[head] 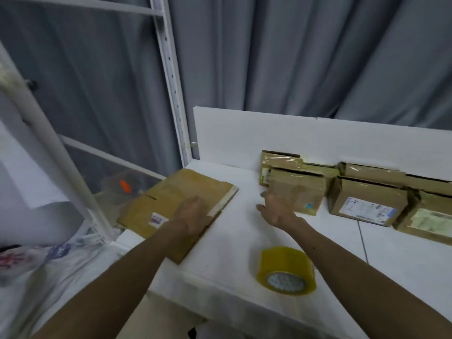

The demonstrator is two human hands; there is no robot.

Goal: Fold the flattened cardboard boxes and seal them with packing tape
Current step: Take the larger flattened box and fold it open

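Backdrop: grey curtains (293, 57) are hanging behind the white counter (232, 243).
Flattened boxes (168, 189): lying stacked at ten o'clock, at the counter's left edge.
Left hand (192, 216): you are pressing it flat on that stack, fingers straight and released.
Right hand (276, 211): you are reaching toward one o'clock, fingers spread, grasping nothing, just beside a taped box (300, 194).
Tape roll (286, 270): sitting at five o'clock, near your right forearm.

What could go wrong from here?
1. The flattened cardboard stack overhangs the table's left edge. If the left hand resting on it pulls carelessly, sheets could slide off.
2. The tape roll lies near the front edge, apparently on its curved side, beside the right forearm. A nudge might roll it off.
3. The open right hand is close to a sealed box and could bump it.
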